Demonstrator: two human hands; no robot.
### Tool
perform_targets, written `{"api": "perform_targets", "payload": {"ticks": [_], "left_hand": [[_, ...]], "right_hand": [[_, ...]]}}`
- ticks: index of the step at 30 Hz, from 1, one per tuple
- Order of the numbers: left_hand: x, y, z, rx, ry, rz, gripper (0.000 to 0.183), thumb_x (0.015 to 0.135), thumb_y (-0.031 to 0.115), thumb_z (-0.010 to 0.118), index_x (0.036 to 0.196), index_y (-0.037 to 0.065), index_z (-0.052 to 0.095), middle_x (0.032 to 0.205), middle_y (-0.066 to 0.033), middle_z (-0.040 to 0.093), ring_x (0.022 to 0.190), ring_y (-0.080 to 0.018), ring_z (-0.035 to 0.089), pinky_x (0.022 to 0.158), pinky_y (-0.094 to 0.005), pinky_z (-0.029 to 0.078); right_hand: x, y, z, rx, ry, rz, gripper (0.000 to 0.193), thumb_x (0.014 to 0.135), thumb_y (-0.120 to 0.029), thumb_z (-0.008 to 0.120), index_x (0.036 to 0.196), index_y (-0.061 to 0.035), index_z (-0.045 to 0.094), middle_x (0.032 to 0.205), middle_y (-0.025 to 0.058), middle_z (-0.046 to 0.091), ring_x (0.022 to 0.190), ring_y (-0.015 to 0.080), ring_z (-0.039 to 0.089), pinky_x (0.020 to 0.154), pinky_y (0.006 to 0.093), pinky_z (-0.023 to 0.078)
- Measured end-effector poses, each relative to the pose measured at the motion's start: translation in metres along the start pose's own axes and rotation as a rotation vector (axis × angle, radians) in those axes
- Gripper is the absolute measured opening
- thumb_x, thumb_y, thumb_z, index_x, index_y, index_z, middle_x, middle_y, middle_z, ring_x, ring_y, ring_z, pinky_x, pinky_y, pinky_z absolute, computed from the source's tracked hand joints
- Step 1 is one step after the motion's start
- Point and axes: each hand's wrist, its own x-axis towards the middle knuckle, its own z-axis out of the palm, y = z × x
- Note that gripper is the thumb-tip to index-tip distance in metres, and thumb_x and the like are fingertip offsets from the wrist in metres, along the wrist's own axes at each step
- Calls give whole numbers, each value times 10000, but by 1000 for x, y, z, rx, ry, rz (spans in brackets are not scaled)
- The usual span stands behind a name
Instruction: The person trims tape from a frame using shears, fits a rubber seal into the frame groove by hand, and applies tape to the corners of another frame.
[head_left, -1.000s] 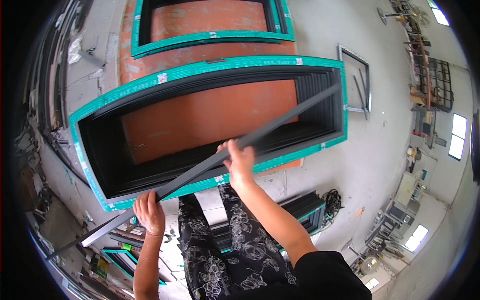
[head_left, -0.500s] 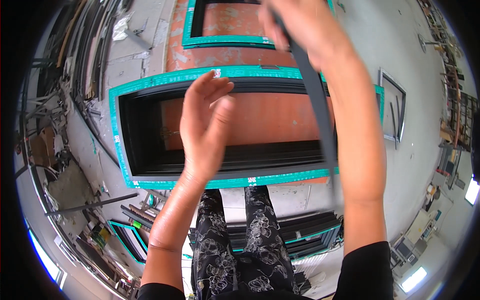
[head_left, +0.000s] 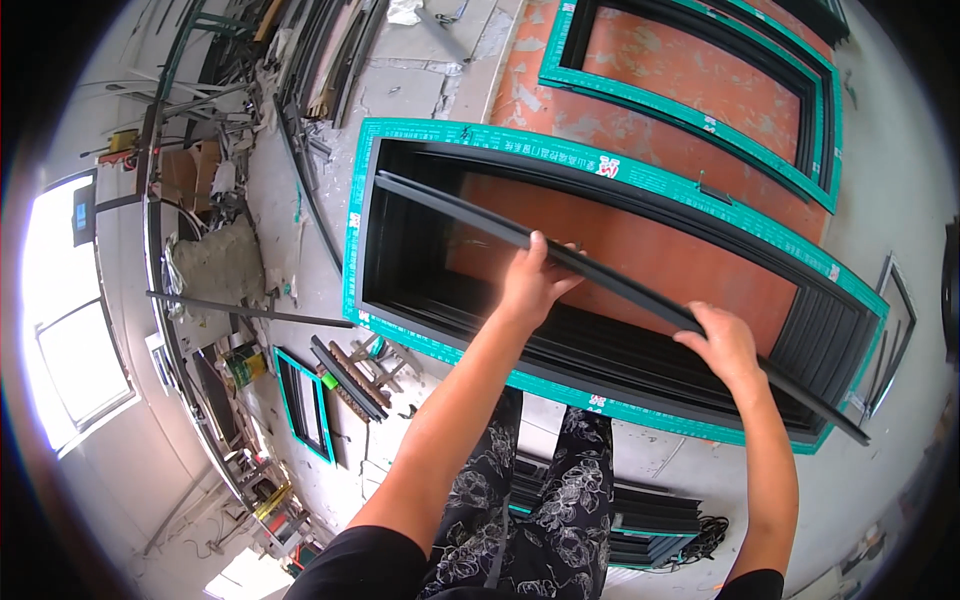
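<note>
A long, thin dark grey strip (head_left: pixel 625 284) slants across the window frame, its far left end over the frame's left side and its right end past the near right corner. My left hand (head_left: pixel 532 282) grips it near the middle, thumb on top. Farther right, my right hand (head_left: pixel 722 340) is closed around the same strip. Below both hands lies the large black window frame (head_left: pixel 590 385), its outer faces covered in green protective film. Through its opening shows a reddish-brown board (head_left: pixel 640 235). The right end of the opening has dark ribbed profiles.
A second green-filmed frame (head_left: pixel 685 125) lies beyond, on the same board. Long profiles (head_left: pixel 330 70) are piled at the far left. A small green-edged frame (head_left: pixel 303 405) stands at near left, beside short dark profiles (head_left: pixel 348 380). More black profiles (head_left: pixel 650 520) lie behind my legs.
The strip has swung from nearly upright at my right to a slant across the frame. My left hand, free before, now grips it; my right hand has come down nearer. My view has turned left.
</note>
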Motion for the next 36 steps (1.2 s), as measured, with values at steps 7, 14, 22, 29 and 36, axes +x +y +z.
{"api": "perform_targets", "payload": {"ticks": [7, 14, 22, 29, 36], "left_hand": [[87, 23, -15, 28, 133, 56, 400, 1038, 405, 423, 1180, 30, 416, 1143, -179, 577, 1096, -386, 598, 950, -650, 494], [115, 40, -6, 66, 88, 31, 489, 1043, 420, 386, 1340, 32, 423, 1306, -170, 532, 1218, -387, 532, 1033, -628, 433], [133, 61, -23, 99, 43, 65, 546, 1037, 442, 375, 1392, 27, 391, 1379, -161, 492, 1265, -390, 499, 1056, -605, 425], [169, 41, -38, 24, -44, 52, 552, 1030, 401, 428, 1401, -5, 379, 1458, -210, 411, 1325, -438, 410, 1059, -658, 375], [193, 130, -145, -24, -16, 36, 575, 981, 410, 519, 1418, 49, 422, 1471, -149, 441, 1360, -349, 407, 1157, -531, 328]], "right_hand": [[-63, 59, -3, -106, 476, 492, 252, 904, -200, 672, 1058, -2, 642, 1129, 134, 621, 1053, 313, 592, 931, 397, 463], [-65, 151, 37, 1614, 597, 1035, 634, 908, -495, 659, 1262, 16, 534, 1228, 136, 579, 1173, 241, 556, 1054, 358, 431], [1, 193, 59, 2071, 907, 767, 418, 944, -250, 654, 1230, 34, 542, 1331, 158, 536, 1293, 260, 476, 1143, 389, 392], [-4, 211, 76, 2205, 683, 485, 373, 919, -247, 660, 1228, -50, 593, 1292, 122, 590, 1244, 276, 521, 1142, 433, 383], [81, 165, 121, 2034, 783, 763, 447, 936, -302, 650, 1242, -25, 479, 1117, 166, 567, 1058, 320, 557, 955, 492, 539]]}}
